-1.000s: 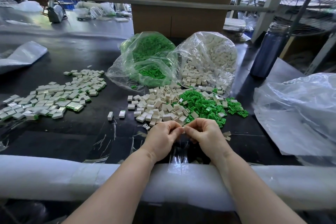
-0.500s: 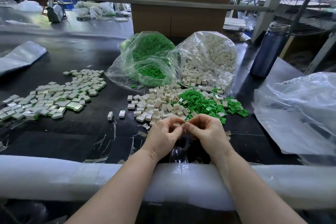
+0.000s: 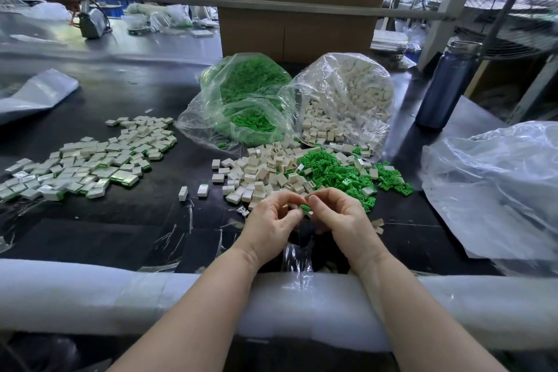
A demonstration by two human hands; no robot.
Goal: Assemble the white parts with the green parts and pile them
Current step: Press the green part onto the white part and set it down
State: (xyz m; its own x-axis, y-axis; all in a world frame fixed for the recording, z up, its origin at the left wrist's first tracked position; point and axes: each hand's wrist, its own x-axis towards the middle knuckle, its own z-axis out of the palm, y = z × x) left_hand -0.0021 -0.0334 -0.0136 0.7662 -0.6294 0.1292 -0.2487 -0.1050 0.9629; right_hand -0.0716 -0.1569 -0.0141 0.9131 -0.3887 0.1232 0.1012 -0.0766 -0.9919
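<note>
Fingertips of left hand (image 3: 268, 220) and right hand (image 3: 341, 214) pinch green part (image 3: 305, 208) together, apparently seating it into a white part.

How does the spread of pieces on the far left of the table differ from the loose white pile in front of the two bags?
The left spread lies mostly flat in one layer; the white pile is heaped, with pieces tilted at all angles. Many left-spread pieces show a green edge, so they look assembled; the white pile's pieces are plain white, some with open slots showing. The left spread sits apart from both hands; the white pile reaches up to them. Both rest on the black table.
</note>
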